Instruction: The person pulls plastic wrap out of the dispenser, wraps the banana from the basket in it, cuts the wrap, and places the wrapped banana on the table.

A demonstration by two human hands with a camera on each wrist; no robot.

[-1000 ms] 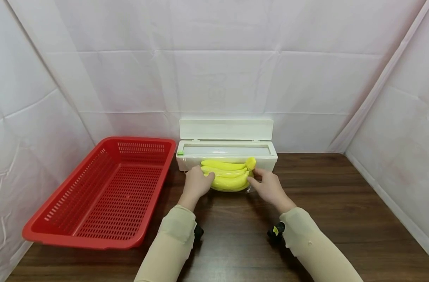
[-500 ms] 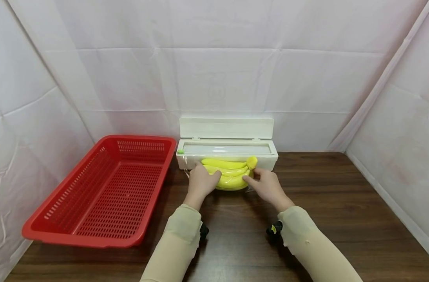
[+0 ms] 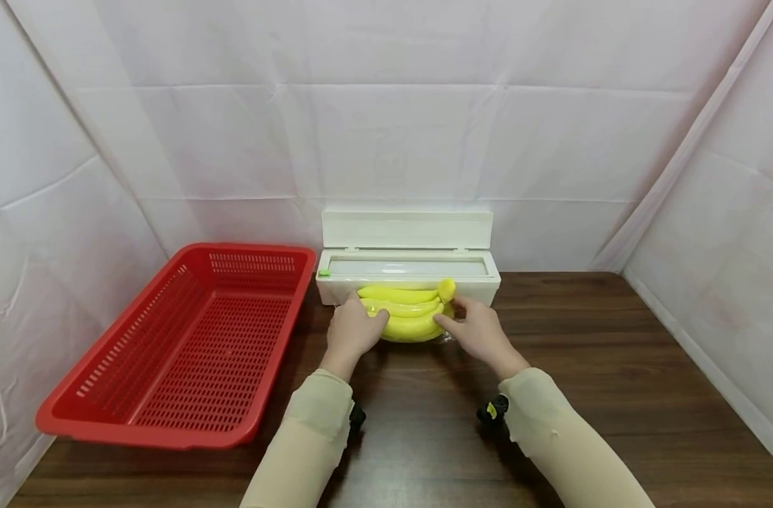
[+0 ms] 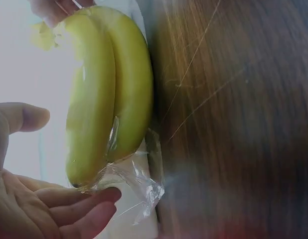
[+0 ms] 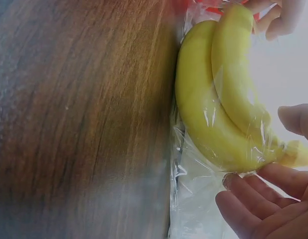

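A bunch of yellow bananas (image 3: 404, 326) wrapped in clear cling film lies across the middle, just in front of the white film dispenser (image 3: 335, 291). My left hand (image 3: 353, 330) holds the bunch's left end, its fingers curled around the tips and the loose cling film (image 4: 144, 191) there. The thumb stands apart from the fruit in the left wrist view. At the stem end, my right hand (image 3: 481, 333) holds the bunch with its fingers beneath and its thumb opposite. More film (image 5: 194, 199) spreads beside those fingers. In the head view the fingertips are partly hidden.
The dispenser's lid (image 3: 406, 230) stands raised, with a green slider (image 3: 324, 272) on its left. To the left is a red plastic basket (image 3: 278, 353) with perforated walls. Everything rests on a dark wooden table (image 3: 589, 367), enclosed by white cloth (image 3: 386, 141).
The left hand has shifted right along the bunch and come back left. The banana bunch has slid slightly left, and the right hand's thumb has moved a little left over it.
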